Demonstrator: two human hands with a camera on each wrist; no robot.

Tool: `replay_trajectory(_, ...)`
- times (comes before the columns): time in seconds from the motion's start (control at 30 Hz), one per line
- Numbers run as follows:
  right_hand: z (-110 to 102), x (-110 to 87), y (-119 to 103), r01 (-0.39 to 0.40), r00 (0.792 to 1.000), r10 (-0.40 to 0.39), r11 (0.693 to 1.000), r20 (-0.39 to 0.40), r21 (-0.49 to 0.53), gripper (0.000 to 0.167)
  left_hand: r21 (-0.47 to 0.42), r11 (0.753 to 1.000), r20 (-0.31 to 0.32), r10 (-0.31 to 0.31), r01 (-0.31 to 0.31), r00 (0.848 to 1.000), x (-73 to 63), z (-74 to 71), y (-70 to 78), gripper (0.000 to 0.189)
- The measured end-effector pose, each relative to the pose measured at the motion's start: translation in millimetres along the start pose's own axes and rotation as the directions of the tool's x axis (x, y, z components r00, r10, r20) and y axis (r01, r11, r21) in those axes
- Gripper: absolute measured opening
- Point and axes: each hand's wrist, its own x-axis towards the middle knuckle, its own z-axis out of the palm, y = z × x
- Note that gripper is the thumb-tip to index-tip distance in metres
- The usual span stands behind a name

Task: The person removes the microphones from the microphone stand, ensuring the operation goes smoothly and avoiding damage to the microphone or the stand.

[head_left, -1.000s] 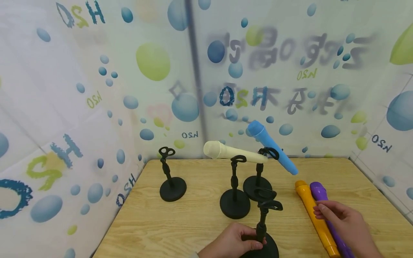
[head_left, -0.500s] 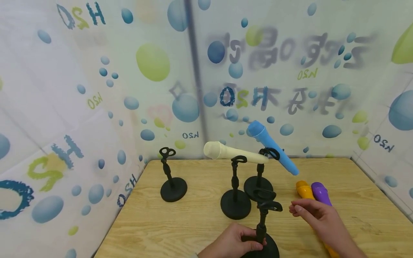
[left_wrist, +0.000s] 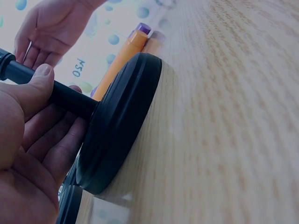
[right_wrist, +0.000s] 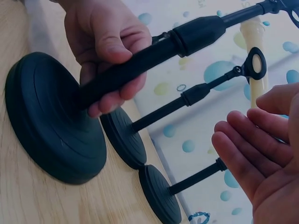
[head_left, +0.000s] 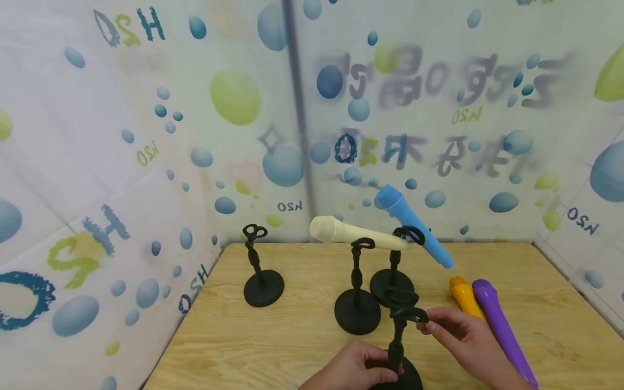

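Left hand (head_left: 358,364) is gripping a black, disc-based microphone stand (head_left: 397,349); partly curled right hand (head_left: 465,338) is meeting its black looped clip (head_left: 408,311), any actual pinch being unclear.

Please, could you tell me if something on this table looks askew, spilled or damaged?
I see nothing spilled or damaged. The blue microphone stands out: in its black stand it tilts steeply, while the cream microphone in front lies nearly level. It looks uneven, though this may be intended.

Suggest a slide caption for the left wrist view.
Left hand gripping a black, round-based stand, with an orange microphone beyond.
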Motion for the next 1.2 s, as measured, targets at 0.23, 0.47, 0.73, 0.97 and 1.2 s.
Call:
replay_trajectory(0.23, 9, 3.8, -10, -0.109, 0.99, 0.103, 0.992, 0.098, 0.061, 0.023, -0.039, 0.999, 0.009, -0.007, 0.007, 1.0, -1.8, -1.0, -1.9, 0.023)
replay_trajectory(0.47, 13, 3.0, -11, -0.155, 0.971, 0.131, 0.982, 0.198, 0.108, 0.033, -0.067, 0.998, 0.029, 0.009, -0.007, 1.0, -0.4, -1.9, -7.6, 0.028)
replay_trajectory(0.73, 18, 2.6, -15, -0.158, 0.969, 0.129, 0.98, 0.212, 0.122, 0.032, -0.091, 0.996, 0.017, -0.018, 0.019, 1.0, -0.4, -1.8, -6.8, 0.028)
replay_trajectory(0.97, 26, 2.7, -26, -0.221, 0.951, 0.179, 0.964, 0.25, 0.148, 0.038, -0.114, 0.993, 0.015, -0.042, 0.043, 0.999, -1.0, -1.3, -6.4, 0.027)
replay_trajectory(1.2, 32, 1.7, -24, -0.127, 0.95, 0.049, 0.963, 0.307, 0.239, 0.034, -0.135, 0.989, 0.0, -0.067, 0.066, 0.998, -2.5, -0.8, -6.4, 0.025)
